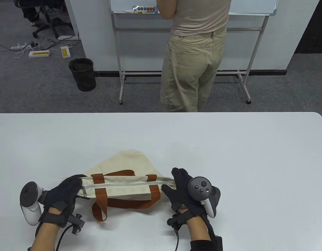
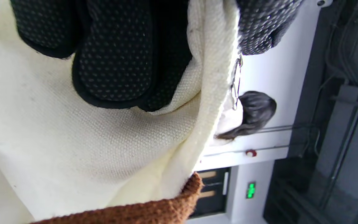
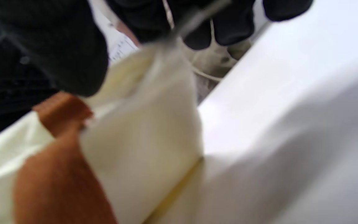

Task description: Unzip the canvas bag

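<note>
A: Table view first. Where's the bag?

B: Canvas bag (image 1: 124,180) lies on the white table (image 1: 229,146) near the front edge, top edge held up between both hands. Zipper (image 1: 116,184) runs closed along the top, pull (image 1: 84,191) hanging at the left end. Brown handles (image 1: 102,201) droop in front. Contents hidden, bag's shut.

A: Hands?

B: Left hand (image 1: 62,193) grips the left end of the bag, fingers wrapped over the canvas by the pull. Right hand (image 1: 180,192) grips the right end, fingers closed on the fabric.

A: Left wrist view?

B: Turned sideways. Fingers (image 2: 113,65) press into the canvas weave, thumb (image 2: 259,25) on the other side of the folded edge. Metal pull (image 2: 235,84) dangles free just beside the thumb, not pinched; table view can't settle that.

A: Right wrist view?

B: Blurry. Gloved fingers (image 3: 222,25) closed over the bag's top edge, brown strap (image 3: 57,174) in front. Bag's lower edge touches the table here.

A: Background?

B: Person (image 1: 195,52) at a whiteboard (image 1: 192,7), black bin (image 1: 82,74) on the floor.
</note>
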The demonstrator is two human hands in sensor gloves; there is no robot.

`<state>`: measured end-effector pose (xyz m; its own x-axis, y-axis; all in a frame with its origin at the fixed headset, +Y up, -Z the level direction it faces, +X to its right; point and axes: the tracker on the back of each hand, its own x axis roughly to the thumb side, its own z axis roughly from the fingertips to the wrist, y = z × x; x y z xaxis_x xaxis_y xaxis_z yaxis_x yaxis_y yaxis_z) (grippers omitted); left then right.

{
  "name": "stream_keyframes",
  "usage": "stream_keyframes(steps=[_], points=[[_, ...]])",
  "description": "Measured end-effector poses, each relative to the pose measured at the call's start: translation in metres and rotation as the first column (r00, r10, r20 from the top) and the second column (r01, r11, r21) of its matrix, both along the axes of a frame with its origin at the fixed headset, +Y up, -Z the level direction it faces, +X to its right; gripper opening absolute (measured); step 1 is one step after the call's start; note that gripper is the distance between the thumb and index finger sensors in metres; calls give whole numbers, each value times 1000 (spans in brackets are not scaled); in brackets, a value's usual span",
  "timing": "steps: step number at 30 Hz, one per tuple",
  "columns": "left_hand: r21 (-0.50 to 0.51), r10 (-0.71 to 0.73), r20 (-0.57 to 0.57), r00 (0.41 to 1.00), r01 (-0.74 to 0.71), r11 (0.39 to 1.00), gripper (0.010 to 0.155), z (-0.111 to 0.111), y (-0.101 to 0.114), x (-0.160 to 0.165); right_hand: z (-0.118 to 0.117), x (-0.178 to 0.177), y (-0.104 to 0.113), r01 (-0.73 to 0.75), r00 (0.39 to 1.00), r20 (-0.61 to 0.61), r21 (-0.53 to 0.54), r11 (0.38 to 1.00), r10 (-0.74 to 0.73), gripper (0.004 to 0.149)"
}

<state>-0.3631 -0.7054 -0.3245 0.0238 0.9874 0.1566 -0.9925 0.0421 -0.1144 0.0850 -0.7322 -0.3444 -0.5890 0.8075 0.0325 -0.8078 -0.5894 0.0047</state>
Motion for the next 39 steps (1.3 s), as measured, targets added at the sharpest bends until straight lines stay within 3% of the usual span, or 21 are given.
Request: stream_keyframes(steps=[5,11,14,23,28,31,34,36,39], points=[[-20,23,7,1000,-23,1000,47,0,-3,-1,-2,10,-2,174,976,125,30,984,-177,48],[-30,20,-9,1000,-21,999,48,1,-4,0,-2,14,-2,287,947,136,42,957,-290,45],[-46,13,-28,1000,-15,999,48,3,-5,-1,-2,17,-4,405,904,141,23,914,-404,45],[-119,40,-34,999,-43,992,49,1,-20,9,-7,24,-23,756,652,159,-73,650,-741,45],[-151,47,-21,999,-50,987,49,-2,-27,18,-11,26,-36,859,510,169,-150,490,-843,45],[-169,77,-16,997,-79,982,49,-4,-32,21,-11,26,-40,888,453,179,-169,427,-873,44],[-189,111,-31,993,-115,975,49,-3,-37,23,-13,27,-41,878,470,167,-190,440,-867,44],[-195,113,-40,993,-119,974,49,-2,-38,24,-13,30,-38,856,514,183,-172,487,-838,44],[-200,103,-66,992,-114,973,49,-2,-40,23,-14,38,-25,722,692,125,-122,681,-711,45]])
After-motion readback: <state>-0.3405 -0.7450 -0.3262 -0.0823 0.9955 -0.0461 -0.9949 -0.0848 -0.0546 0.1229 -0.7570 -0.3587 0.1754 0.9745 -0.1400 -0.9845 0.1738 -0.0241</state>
